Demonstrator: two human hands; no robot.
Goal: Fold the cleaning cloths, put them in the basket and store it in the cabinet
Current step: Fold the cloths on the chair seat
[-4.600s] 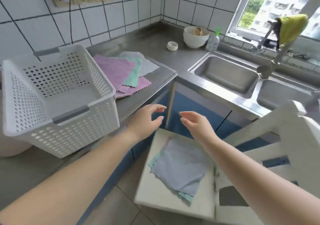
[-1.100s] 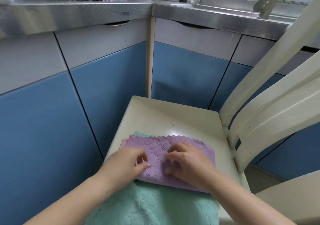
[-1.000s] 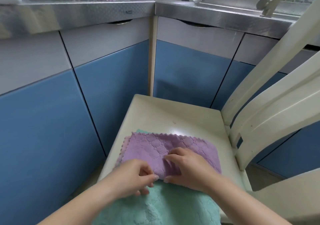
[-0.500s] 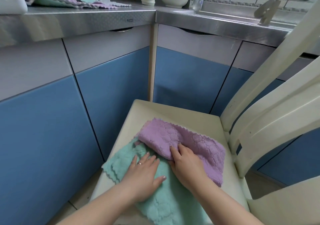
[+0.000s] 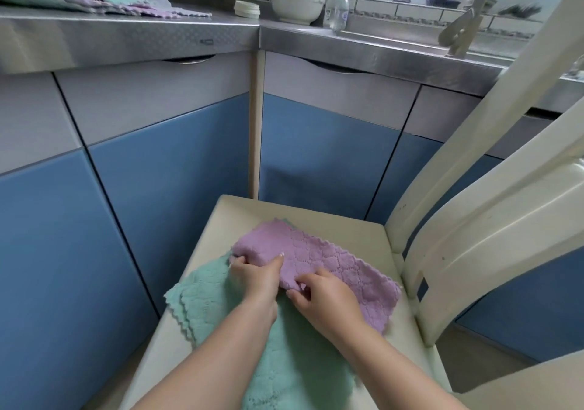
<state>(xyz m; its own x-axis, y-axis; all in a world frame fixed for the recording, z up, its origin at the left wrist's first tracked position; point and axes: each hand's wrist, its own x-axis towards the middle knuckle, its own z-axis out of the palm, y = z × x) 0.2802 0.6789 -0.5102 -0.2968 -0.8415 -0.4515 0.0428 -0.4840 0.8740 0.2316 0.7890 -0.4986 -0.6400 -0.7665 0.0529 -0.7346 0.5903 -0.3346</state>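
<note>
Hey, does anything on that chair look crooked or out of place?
Yes: the green cloth lies skewed, its corner hanging over the chair seat's left edge. The purple cloth sits aslant across it.

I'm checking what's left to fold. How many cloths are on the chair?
2: a purple cloth gripped by both hands, and a green cloth under it on the seat. More may be hidden beneath.

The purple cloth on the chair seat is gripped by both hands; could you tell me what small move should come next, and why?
Probably fold it over once more. The left hand and right hand pinch the near edge of the purple cloth, which lies as a long strip across the green cloth on the chair seat, too long for stacking.
</note>
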